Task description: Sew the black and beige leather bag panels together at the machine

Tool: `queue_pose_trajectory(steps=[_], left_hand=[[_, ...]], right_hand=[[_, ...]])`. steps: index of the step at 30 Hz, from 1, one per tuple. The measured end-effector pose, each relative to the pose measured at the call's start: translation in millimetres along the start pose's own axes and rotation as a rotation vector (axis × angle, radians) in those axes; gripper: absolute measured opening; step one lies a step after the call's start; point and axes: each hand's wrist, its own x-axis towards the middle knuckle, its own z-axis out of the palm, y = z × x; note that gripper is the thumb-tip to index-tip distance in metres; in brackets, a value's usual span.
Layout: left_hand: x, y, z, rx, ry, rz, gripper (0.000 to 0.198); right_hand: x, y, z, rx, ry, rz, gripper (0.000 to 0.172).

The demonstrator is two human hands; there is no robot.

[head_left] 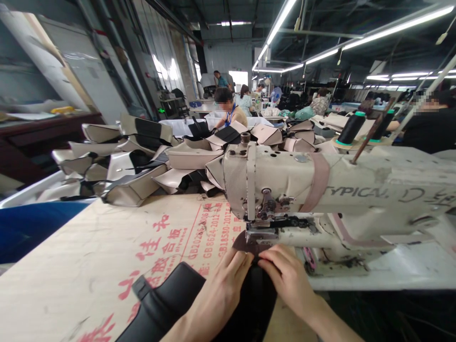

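Observation:
Below the needle area of a white industrial sewing machine [285, 180], both my hands grip a dark piece of leather-like material [257, 299]. My left hand [228, 275] pinches it from the left, fingertips just under the presser area. Opposite it, my right hand [288, 275] pinches the right side with thumb and fingers. A curved dark edge of material [241, 242] shows beyond my fingertips, at the machine's arm. The needle itself cannot be made out. Left of my left wrist lies a black padded piece with a strap loop [174, 289].
A plywood board [164, 228] with red lettering forms the table. Behind it are heaped beige and black sewn pieces [138, 161]. Black thread cones [352, 128] stand behind the machine. Co-workers [233, 111] sit farther back, and a blue bin [35, 228] is at the left.

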Motion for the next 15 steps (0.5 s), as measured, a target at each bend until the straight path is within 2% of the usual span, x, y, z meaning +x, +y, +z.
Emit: queue_pose_trajectory(steps=[4,6,10,12,15], left_hand=[[7.0,0.5,-0.6,-0.091,0.002,-0.040,0.026],[10.4,1.3,-3.5,-0.140,0.008,-0.069,0.025],[11.1,-3.4,-14.2,-0.306,-0.025,-0.193,0.023],[8.3,-10.1,-17.9,-0.350,-0.074,-0.203,0.023],[5.8,-20.0,-18.5,-0.375,-0.174,-0.168,0.044]], right_hand=[[1.2,1.9,-3.6,-0.044,-0.148,-0.012,0.016],[2.1,2.9,-4.0,-0.095,-0.180,-0.024,0.017],[2.8,4.2,-1.6,-0.166,-0.168,-0.036,0.019],[2.2,5.1,0.0,-0.172,-0.139,-0.050,0.020],[0.7,6.9,1.5,-0.180,-0.109,-0.083,0.023]])
